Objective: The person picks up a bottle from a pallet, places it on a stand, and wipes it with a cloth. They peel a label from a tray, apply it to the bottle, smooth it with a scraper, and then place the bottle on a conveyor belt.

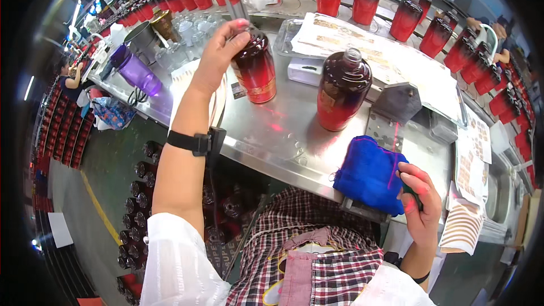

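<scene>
My left hand (218, 54) is closed around the neck of a glossy bottle (259, 76) that fades from near black at the top to red at the base. That bottle stands at the steel table's edge area, left of the middle. A second bottle (343, 90) of the same kind stands upright to its right, its clear glass neck uncovered, apart from both hands. My right hand (422, 198) is beside a folded blue cloth (368, 175) on a dark block at the near edge. Its curled fingers hold a small dark green thing, mostly hidden.
Behind lie printed sheets (391, 59) on a clear tray. A grey angled block (396, 102) stands right of the second bottle. Red bottles (405, 20) line a conveyor at the back. A purple tumbler (136, 71) is at left; dark bottles (139, 204) stand on the floor.
</scene>
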The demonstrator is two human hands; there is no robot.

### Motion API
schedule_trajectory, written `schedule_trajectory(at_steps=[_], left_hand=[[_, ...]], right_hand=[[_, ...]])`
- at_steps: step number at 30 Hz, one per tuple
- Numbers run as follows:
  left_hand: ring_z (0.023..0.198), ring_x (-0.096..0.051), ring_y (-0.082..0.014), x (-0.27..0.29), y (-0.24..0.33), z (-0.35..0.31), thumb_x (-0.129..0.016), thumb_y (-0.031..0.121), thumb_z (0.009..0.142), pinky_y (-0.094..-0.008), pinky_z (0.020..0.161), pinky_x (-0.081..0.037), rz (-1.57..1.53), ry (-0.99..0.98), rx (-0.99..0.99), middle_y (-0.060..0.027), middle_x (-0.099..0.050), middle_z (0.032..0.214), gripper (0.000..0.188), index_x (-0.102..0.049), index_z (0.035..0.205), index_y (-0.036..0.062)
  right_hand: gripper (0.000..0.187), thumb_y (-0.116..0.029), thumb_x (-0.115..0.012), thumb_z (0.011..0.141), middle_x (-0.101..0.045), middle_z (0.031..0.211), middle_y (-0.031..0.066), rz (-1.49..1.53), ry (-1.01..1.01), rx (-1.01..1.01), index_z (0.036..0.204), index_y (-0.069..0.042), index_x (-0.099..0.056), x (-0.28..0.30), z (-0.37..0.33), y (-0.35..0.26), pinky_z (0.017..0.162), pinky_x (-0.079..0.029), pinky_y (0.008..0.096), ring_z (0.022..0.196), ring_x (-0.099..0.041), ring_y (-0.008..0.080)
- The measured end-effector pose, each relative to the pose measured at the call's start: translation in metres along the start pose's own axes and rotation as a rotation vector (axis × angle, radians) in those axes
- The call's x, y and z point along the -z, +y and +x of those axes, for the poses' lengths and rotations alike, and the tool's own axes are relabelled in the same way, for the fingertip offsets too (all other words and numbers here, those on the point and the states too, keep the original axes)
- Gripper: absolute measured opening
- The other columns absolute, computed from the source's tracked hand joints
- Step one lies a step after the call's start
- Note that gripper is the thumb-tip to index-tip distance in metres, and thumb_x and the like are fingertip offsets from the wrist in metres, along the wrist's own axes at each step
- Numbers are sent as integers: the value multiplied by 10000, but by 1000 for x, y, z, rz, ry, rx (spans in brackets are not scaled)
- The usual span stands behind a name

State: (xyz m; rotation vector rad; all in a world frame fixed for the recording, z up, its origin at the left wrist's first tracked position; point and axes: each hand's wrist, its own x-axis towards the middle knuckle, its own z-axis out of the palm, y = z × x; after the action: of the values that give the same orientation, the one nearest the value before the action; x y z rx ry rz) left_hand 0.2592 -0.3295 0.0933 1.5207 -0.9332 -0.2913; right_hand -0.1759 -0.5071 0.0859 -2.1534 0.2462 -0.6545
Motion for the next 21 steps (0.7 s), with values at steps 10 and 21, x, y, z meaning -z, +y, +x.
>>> schedule_trajectory(at_steps=[10,21], left_hand=[[1078,-570,-165,-5,-27,17,-632,168,936,-302,950,-444,317,126,-101,-65,-631,1182,254,-642,1153,36],[1169,-508,-183,33,-64,9,-521,365,1010,-316,1014,-392,196,183,-2,-77,-542,1277,438,-528,1308,43]], right_hand=[[396,27,-636,836,-581,1263,146,-37,-5,71,1217,-79,-612,-2,1,19,895,-518,379,1120,-590,335],[431,-43,-614,882,-566,1166,159,206,70,133,1300,-18,-513,-23,-6,32,892,-474,412,1078,-558,359]])
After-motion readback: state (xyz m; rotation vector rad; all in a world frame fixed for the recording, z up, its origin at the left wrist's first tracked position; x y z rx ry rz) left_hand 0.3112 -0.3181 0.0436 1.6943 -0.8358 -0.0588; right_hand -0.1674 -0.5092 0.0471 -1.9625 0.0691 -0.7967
